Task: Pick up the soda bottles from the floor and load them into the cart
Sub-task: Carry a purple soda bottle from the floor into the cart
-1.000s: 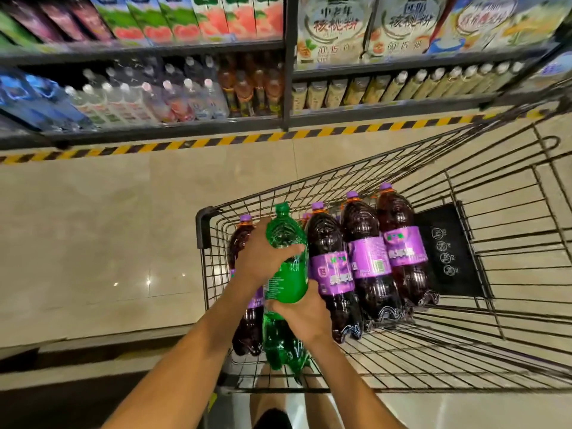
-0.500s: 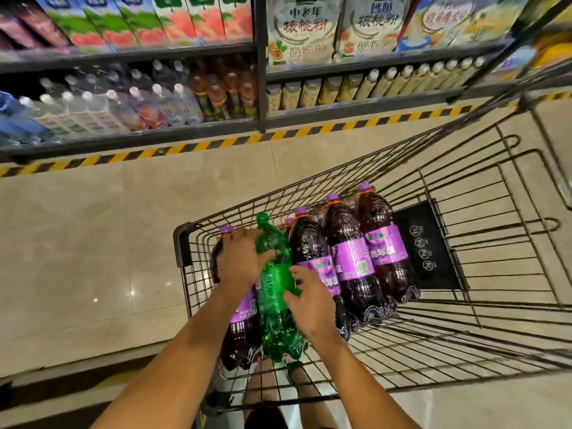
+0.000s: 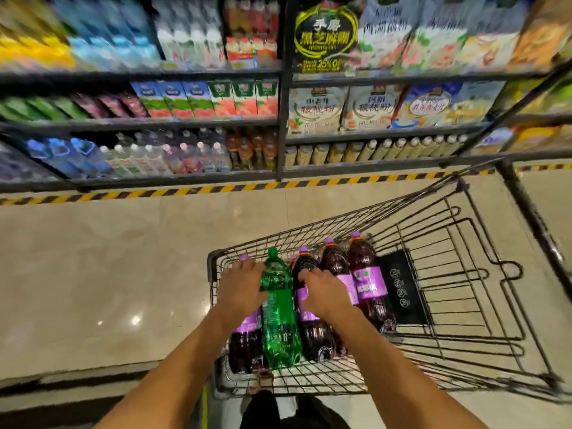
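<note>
Seating the green soda bottle (image 3: 280, 311) in the wire shopping cart (image 3: 464, 274), at the left end of the basket, slotted into a row of dark purple-labelled soda bottles (image 3: 368, 283): one to its left, largely hidden under the left hand (image 3: 243, 289), three more to its right. Judged to be the final nudge of this placement, so press down and slightly apart rather than lift; ease the neighbours aside just enough to drop the green body onto the wire floor, then test for rocking before letting go. Seen with the left palm against the green shoulder, fingers laid out nearly straight over the cap end of the left dark bottle, pinching nothing. Seen with the right hand (image 3: 325, 292) flat on the next dark bottle, fingers likewise stretched and spread, wrapped round nothing as far as can be made out. Avoid pushing toward the far side wall, with the caps already close to the wire there. Lying on its side, long axis across the basket from near wall to far wall, parallel to the rest of the row; green cap (image 3: 272, 251) aimed away from the person toward the store shelves (image 3: 185, 178), base toward the person. Round and probably heavy, hence liable to roll if left riding high on its neighbours: seat low.
</note>
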{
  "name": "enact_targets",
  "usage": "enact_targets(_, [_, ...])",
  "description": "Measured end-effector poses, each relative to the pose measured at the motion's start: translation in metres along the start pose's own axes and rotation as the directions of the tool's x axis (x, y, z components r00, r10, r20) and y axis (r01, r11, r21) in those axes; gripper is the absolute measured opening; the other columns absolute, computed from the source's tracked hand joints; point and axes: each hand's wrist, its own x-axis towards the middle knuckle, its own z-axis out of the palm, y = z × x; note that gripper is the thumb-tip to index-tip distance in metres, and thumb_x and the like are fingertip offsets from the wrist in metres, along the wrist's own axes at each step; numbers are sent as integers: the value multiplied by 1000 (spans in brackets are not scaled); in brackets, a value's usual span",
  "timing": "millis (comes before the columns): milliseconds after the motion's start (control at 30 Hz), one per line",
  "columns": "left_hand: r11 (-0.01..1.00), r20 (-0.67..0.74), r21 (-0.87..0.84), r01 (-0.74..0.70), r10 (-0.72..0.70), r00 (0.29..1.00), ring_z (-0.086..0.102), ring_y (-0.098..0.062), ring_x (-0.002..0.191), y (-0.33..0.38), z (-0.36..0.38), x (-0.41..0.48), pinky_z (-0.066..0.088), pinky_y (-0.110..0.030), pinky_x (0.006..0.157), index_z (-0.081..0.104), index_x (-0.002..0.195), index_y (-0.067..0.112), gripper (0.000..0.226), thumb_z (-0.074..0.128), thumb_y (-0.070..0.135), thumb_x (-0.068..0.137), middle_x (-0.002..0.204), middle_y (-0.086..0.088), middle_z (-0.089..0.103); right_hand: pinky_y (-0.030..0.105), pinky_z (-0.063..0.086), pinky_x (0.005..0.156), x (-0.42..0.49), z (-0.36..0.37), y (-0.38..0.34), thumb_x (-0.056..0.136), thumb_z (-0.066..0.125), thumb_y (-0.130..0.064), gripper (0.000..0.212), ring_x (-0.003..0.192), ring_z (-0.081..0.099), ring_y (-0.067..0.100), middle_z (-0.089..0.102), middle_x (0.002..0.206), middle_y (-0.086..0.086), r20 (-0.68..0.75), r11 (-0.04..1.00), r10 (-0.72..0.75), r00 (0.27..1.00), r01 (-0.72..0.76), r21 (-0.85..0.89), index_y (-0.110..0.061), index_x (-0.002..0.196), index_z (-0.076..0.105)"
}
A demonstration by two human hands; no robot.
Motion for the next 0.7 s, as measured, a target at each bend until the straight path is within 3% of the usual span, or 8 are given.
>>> enact_targets(267, [961, -212, 32, 275, -262, 941, 47, -26, 129, -11, -86, -87, 42, -42, 101, 46, 142, 26, 65, 67, 53, 87, 140, 0, 51, 44, 50, 98, -21, -102, -30, 89, 78, -35, 57, 127, 56, 33, 60, 135, 12, -49, 937, -299, 953, 284, -204, -13, 135, 52])
enact_targets(467, [830, -262, -116, 545, -555, 790, 48, -27, 128, 3, -93, -170, 43, -43, 102, 47, 139, 28, 65, 71, 54, 85, 140, -1, 50, 44, 50, 96, -38, -126, -71, 92, 75, -36, 59, 127, 56, 32, 58, 139, 10, -9, 752, -571, 821, 519, -406, -16, 141, 50])
enact_targets(700, [645, -234, -232, 728, -764, 601, 46, -26, 132, 39, -59, -272, 42, -41, 103, 44, 144, 29, 68, 69, 56, 87, 144, 0, 49, 45, 52, 97, -88, -105, -116, 89, 77, -36, 59, 122, 59, 33, 60, 134, 10, 119, 524, -741, 660, 681, -511, -16, 138, 52])
